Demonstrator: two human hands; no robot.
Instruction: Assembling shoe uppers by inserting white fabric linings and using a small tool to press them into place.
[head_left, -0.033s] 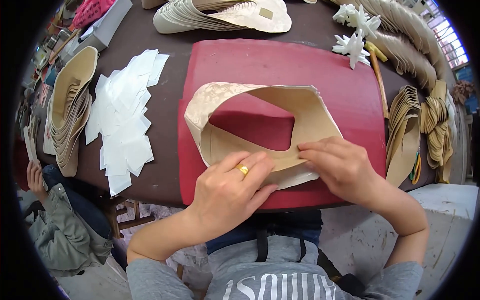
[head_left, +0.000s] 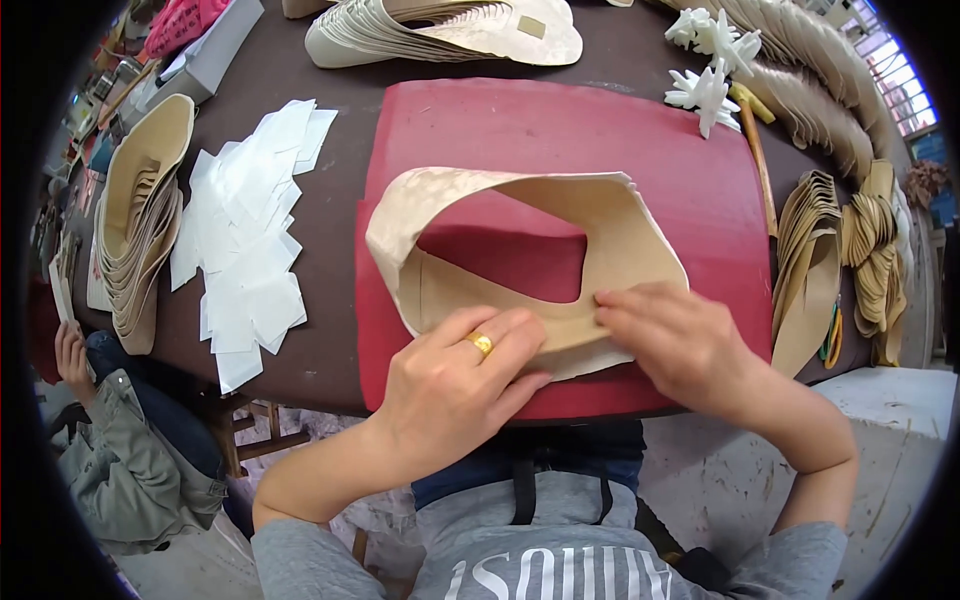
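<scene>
1. A cream shoe upper (head_left: 520,260), cut as a curved band with a big opening, lay on a red mat (head_left: 560,130) at the near edge of a dark table (head_left: 340,250).
2. The upper's near strip ran left to right, straight in front of the person and directly under both hands. The rest of the band looped away from the body, its left end curling up off the mat.
3. The left hand (head_left: 455,385), with a gold ring (head_left: 481,343), lay flat, fingers together and pressed down on the strip's left part.
4. The right hand (head_left: 675,345) pressed its fingertips on the strip just to the right. The two hands' fingertips were nearly touching at mid-strip. Neither hand was nearer; each held its own half.
5. Whether either hand pinched an edge could not be told; both looked to be pressing rather than gripping.
6. No real containers showed. A scatter of white paper squares (head_left: 250,230) lay loose on the table left of the mat.
7. Stacks of cut uppers stood at far left (head_left: 140,220), at the far edge (head_left: 440,35) and on the right (head_left: 810,260).
8. White plastic bits (head_left: 710,60) lay beyond the mat's far right corner.
9. Another person in a grey-green jacket (head_left: 130,470) sat low on the left.
</scene>
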